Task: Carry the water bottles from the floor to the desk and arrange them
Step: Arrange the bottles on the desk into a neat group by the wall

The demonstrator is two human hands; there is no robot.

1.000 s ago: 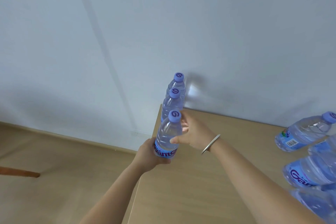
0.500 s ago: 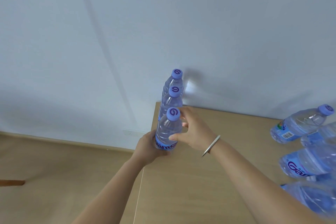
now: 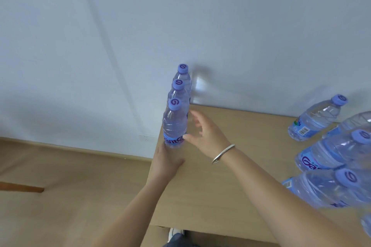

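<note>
- The nearest bottle (image 3: 174, 124) stands upright at the left rear corner of the table (image 3: 210, 196), first in a row of three running back toward the wall.
- Straight behind the nearest bottle stands the middle bottle (image 3: 178, 90), and behind that the rear bottle (image 3: 182, 72), close against the wall (image 3: 220, 26); all three appear to touch or nearly touch.
- The left hand (image 3: 167, 159) sits at the foot of the nearest bottle, on the table edge; its fingers are hidden behind the base, so I cannot tell whether its grip is closed round the bottle or merely resting against it.
- The right hand (image 3: 204, 136) is just right of the nearest bottle, its grip spread with fingers loose, the thumb tip at or just touching the label and holding nothing.
- Well to the right of the nearest bottle, a cluster of loose bottles (image 3: 329, 156) leans or lies at the table's right side, not lined up.
- A silver bangle (image 3: 222, 153) circles the right wrist.
- The step in hand looks like settling the third bottle into the row.
- The next move likely calls for reaching right to a loose bottle, gripping its body and standing it beside the row without knocking it.
</note>
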